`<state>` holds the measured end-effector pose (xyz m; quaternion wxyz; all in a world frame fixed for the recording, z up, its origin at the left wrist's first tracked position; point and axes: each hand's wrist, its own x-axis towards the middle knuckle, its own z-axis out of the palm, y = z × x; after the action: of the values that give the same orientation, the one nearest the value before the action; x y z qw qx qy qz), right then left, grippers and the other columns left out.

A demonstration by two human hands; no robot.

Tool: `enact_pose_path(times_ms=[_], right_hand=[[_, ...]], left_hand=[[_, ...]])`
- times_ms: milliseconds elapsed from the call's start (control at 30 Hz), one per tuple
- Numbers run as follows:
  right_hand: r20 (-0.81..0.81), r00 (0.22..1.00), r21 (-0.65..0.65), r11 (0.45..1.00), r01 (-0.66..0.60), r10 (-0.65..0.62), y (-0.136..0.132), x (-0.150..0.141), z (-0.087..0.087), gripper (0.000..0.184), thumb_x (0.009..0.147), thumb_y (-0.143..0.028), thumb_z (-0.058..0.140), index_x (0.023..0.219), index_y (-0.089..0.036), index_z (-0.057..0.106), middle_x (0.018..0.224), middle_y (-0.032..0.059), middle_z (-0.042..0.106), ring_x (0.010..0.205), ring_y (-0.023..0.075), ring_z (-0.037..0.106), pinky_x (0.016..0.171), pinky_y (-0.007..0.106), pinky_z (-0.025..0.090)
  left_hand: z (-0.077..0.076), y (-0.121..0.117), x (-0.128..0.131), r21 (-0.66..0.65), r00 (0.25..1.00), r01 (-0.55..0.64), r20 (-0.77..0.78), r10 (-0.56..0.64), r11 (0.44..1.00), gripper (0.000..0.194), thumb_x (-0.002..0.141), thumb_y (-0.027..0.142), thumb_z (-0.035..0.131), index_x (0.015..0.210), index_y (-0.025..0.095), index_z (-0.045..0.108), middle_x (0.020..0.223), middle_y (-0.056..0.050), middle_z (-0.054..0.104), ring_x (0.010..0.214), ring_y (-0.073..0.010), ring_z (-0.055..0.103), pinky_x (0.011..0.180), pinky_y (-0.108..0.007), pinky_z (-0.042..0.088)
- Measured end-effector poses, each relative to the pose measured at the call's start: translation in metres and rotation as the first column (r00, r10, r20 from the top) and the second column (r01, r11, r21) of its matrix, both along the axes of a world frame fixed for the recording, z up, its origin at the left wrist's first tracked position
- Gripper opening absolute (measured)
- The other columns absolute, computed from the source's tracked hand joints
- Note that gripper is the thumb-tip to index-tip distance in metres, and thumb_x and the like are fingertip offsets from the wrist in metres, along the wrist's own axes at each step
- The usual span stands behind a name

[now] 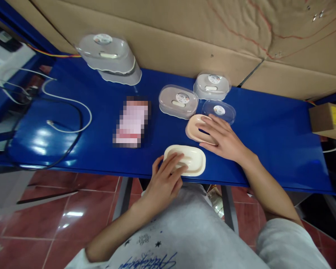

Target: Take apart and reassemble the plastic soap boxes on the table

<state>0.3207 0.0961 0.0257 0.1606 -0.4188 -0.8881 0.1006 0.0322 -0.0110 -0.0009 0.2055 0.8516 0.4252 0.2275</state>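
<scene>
On the blue table [268,130], a nudge from the left hand [167,179], its grip's hold unclear, could tip the cream tray [196,163] over the near edge, while the right hand's [223,139] grip spreads loosely across the peach tray [192,127] just behind

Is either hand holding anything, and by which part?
Right hand over right end of peach piece; left hand over left end of cream dish; whether gripped cannot be told.

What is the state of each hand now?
Left hand: open over cream oval plastic tray; grip unclear.
Right hand: open across peach oval plastic piece; grip unclear.
</scene>
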Motion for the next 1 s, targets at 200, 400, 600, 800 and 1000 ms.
enact_pose_path(times_ms=[200, 400, 600, 800, 1000], right_hand=[[0.033, 0.999, 0.017, 1.000, -0.002, 0.002, -0.001, -0.001, -0.003, 0.057, 0.108, -0.049, 0.057, 0.159, -0.026, 0.050, 0.171, 0.0118, 0.045, 0.162, 0.0319, 0.037, 0.135, 0.059, 0.024], [-0.009, 1.000, 0.036, 0.999, -0.028, 0.029, -0.002, -0.003, -0.004, 0.051, 0.108, -0.044, 0.058, 0.156, -0.030, 0.053, 0.168, 0.0102, 0.049, 0.160, 0.0301, 0.042, 0.133, 0.058, 0.026], [-0.287, 0.958, 0.121, 0.991, 0.054, -0.017, -0.001, -0.002, -0.002, 0.027, 0.109, -0.033, 0.057, 0.131, -0.028, 0.072, 0.129, 0.0067, 0.079, 0.126, 0.0259, 0.072, 0.112, 0.049, 0.053], [-0.449, 0.885, 0.210, 0.948, 0.239, -0.123, -0.005, 0.005, 0.002, 0.038, 0.109, -0.039, 0.052, 0.077, -0.026, 0.068, 0.066, 0.0014, 0.070, 0.061, 0.0196, 0.066, 0.063, 0.036, 0.053], [-0.386, 0.921, 0.216, 0.964, 0.154, -0.060, -0.007, -0.004, 0.011, 0.055, 0.110, -0.047, 0.047, 0.061, -0.025, 0.054, 0.051, -0.0022, 0.054, 0.048, 0.0152, 0.053, 0.061, 0.036, 0.047]], left_hand=[[-0.003, 0.008, 0.009, 0.065, 0.991, 0.136, -0.013, -0.136, 0.989, 0.037, 0.103, 0.009, 0.051, 0.136, 0.017, 0.065, 0.163, -0.016, 0.055, 0.158, -0.0318, 0.044, 0.132, -0.059, 0.024], [-0.006, 0.018, 0.011, 0.121, 0.993, 0.089, 0.071, -0.099, 0.989, 0.035, 0.102, 0.013, 0.058, 0.135, 0.022, 0.066, 0.161, -0.018, 0.056, 0.152, -0.0335, 0.051, 0.129, -0.063, 0.029], [-0.005, 0.013, -0.005, 0.132, 0.913, -0.072, 0.407, 0.012, 0.989, 0.040, 0.098, 0.008, 0.061, 0.129, 0.030, 0.072, 0.099, -0.005, 0.080, 0.091, -0.0207, 0.075, 0.086, -0.036, 0.059], [-0.001, 0.017, -0.019, -0.141, 0.858, -0.086, 0.493, 0.145, 0.986, 0.026, 0.105, 0.022, 0.052, 0.111, 0.024, 0.078, 0.072, -0.001, 0.075, 0.058, -0.0157, 0.067, 0.065, -0.028, 0.052], [-0.011, 0.023, -0.016, -0.088, 0.831, 0.000, 0.554, 0.049, 0.996, 0.037, 0.107, 0.043, 0.040, 0.087, 0.022, 0.064, 0.048, 0.008, 0.040, 0.040, -0.0120, 0.036, 0.050, -0.028, 0.031]])
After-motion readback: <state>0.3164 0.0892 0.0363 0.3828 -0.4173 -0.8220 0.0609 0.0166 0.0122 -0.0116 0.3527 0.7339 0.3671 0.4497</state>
